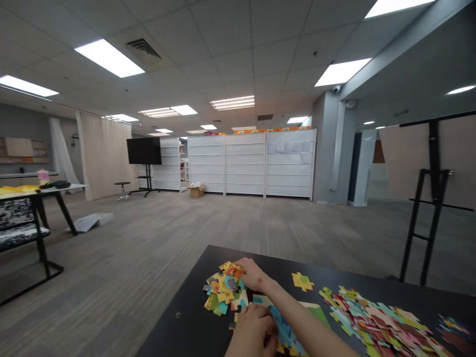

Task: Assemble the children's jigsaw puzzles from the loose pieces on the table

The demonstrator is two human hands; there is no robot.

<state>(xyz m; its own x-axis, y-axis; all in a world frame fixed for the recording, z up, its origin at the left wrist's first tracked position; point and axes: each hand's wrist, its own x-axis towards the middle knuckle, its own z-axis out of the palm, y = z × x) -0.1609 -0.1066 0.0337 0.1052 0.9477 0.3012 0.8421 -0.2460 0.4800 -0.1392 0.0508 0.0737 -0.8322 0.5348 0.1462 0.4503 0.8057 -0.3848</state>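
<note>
My right hand [251,273] reaches across to the far edge of a small pile of jigsaw puzzle pieces [225,291], its bent fingertips against an orange piece there. Nearer to me, my left hand [255,327] rests with curled fingers at the left side of a partly joined puzzle section [284,325], blue with green and yellow parts. My right forearm crosses over that section and hides some of it. What lies under the fingers of either hand is hidden. A yellow puzzle piece [302,281] lies by itself beyond my right forearm.
A large heap of puzzle pieces [379,320] spreads over the right of the black table [178,329]. A small dark stack of pieces [455,329] lies at far right. Beyond stand a black easel [424,223], white shelves [245,168] and a screen on a stand [144,151].
</note>
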